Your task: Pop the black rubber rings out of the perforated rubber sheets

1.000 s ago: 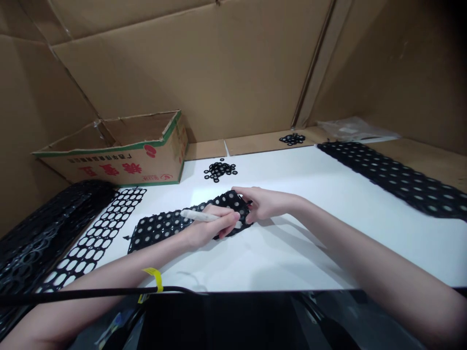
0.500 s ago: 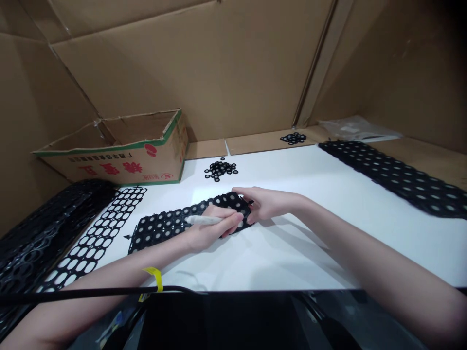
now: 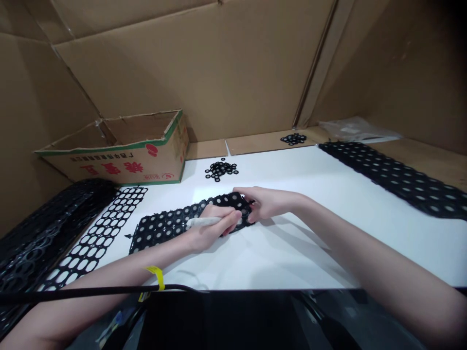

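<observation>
A black perforated strip with rows of pale round spots [image 3: 160, 227] lies at a slant on the white table. My left hand [image 3: 215, 224] is closed around a white pen-like tool [image 3: 202, 221] and rests over the strip's right part; the tool's tip is hidden by the fingers. At the strip's right end, my right hand [image 3: 262, 203] grips the edge between thumb and fingers. Behind the strip, a pile of small black rings [image 3: 221, 169] lies on the table.
A cardboard box [image 3: 124, 163] stands at the back left. Black mesh [image 3: 83, 250] and a dark bundle [image 3: 54, 214] lie left. Another spotted strip [image 3: 397, 180] lies right, near a clear plastic bag [image 3: 355, 128] and more rings [image 3: 294, 139]. A black cable [image 3: 91, 292] crosses the front.
</observation>
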Action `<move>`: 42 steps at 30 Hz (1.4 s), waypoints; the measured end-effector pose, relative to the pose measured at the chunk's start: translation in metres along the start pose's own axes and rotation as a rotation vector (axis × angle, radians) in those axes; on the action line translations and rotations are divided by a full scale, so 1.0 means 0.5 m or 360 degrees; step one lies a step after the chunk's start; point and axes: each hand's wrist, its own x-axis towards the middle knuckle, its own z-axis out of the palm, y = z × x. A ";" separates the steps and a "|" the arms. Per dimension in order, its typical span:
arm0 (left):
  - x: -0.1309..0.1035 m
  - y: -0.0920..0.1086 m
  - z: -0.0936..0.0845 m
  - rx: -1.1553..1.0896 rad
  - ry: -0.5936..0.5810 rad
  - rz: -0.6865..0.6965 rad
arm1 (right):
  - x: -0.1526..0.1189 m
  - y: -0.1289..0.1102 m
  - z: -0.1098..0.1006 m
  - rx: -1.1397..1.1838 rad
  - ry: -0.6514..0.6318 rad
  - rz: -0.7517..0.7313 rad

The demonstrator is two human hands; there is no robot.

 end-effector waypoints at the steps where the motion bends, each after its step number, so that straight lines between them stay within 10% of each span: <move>1: 0.001 -0.002 -0.001 -0.0019 -0.0008 0.0001 | 0.000 0.001 0.000 -0.0001 0.0006 0.0000; 42: 0.010 0.000 -0.009 -0.0231 -0.0304 -0.0021 | -0.001 0.001 0.003 0.0056 0.0027 -0.0093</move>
